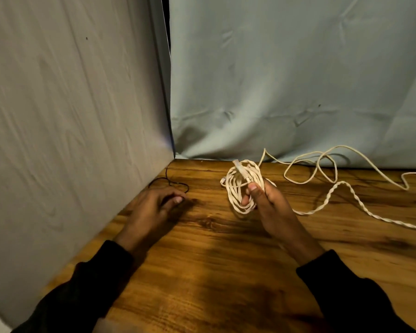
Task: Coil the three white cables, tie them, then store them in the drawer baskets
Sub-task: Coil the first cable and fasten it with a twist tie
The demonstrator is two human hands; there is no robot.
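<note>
A wooden table [226, 272] is seen from above, backed by a pale fabric sheet [286, 80] and a grey panel [70, 104] on the left. A coiled white cable [240, 188] is held upright just above the table by the right hand [267, 203], with the thumb pressed on the coil near a plug end that points up and away. The left hand [156, 205] is laid palm down on the table beside the panel, fingers loosely curled and closed on nothing that can be seen, just beside a thin black tie [171, 182] looped on the wood. The two hands are kept well apart. More loose white cable [341, 188] is spread in open loops across the right of the table, part of it twisted like rope. Dark sleeves [346, 289] are worn on both arms.
</note>
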